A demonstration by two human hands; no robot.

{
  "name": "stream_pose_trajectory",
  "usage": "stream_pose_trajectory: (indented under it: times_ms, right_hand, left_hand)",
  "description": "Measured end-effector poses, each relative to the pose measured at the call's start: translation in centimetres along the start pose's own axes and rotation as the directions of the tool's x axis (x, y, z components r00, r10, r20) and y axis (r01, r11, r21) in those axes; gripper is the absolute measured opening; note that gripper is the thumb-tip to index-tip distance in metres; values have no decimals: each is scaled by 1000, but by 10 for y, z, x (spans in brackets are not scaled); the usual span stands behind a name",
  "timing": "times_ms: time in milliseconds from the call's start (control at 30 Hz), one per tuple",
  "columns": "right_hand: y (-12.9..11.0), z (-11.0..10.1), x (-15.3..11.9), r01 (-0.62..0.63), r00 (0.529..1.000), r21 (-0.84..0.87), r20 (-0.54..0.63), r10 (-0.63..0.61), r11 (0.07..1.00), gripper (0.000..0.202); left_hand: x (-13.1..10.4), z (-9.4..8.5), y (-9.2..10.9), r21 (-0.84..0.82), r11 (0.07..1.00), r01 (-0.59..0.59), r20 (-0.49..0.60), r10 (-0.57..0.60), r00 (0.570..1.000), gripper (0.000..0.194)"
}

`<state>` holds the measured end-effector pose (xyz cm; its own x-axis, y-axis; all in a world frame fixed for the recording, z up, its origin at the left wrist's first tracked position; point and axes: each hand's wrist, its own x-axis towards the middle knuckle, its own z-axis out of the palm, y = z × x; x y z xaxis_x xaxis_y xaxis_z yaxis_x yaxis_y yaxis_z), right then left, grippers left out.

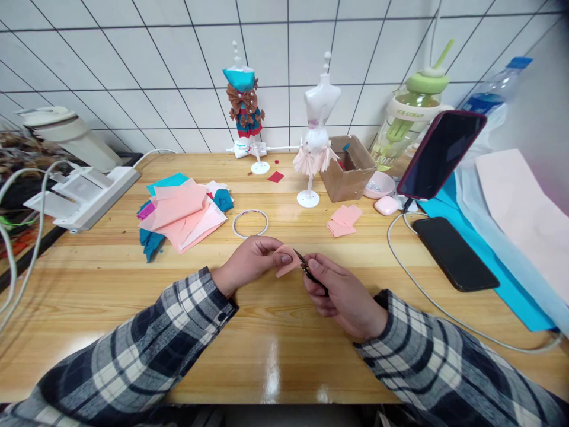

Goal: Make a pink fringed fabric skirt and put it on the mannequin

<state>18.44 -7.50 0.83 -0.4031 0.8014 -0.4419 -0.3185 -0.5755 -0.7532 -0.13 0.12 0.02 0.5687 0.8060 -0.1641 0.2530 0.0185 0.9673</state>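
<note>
Near the middle of the wooden table, my left hand (252, 261) pinches a small piece of pink paper (288, 264) between thumb and fingers. My right hand (340, 290) is wrapped round small dark scissors (306, 268), whose blades touch the right edge of that piece. Beyond my right hand lie a few cut pink pieces (344, 220). A thin ring (250, 224) rests on the table beyond my left hand. Farther back stands a white mannequin (320, 107) with a pale pink ruffled skirt, and left of it a dressed mannequin (243, 107) in blue, brown and red.
Pink and teal sheets (182, 210) lie back left, beside a white power strip (86, 193). At the right are a cardboard box (349, 172), a bottle (406, 118), a raised phone (442, 154), a flat black phone (456, 254), a cable and blue sheets (518, 296).
</note>
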Motion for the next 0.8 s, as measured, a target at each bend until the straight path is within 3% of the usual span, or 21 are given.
stream_pose_trajectory:
  times_ms: [367,567,800]
  right_hand:
    - [1,0,1,-1,1000,-27,-2,0,1000,30]
    - [3,-1,2,-8,1000,-18,14,8,1000,28]
    - [4,0,3,1,1000,-3,-1,-1,1000,26]
  left_hand:
    - [0,-1,-3,-17,1000,-2,0,2,1000,31]
    - [0,-1,-1,-33,999,2,91,1,996,27]
    - [0,0,-1,-52,999,10,75,-6,997,27]
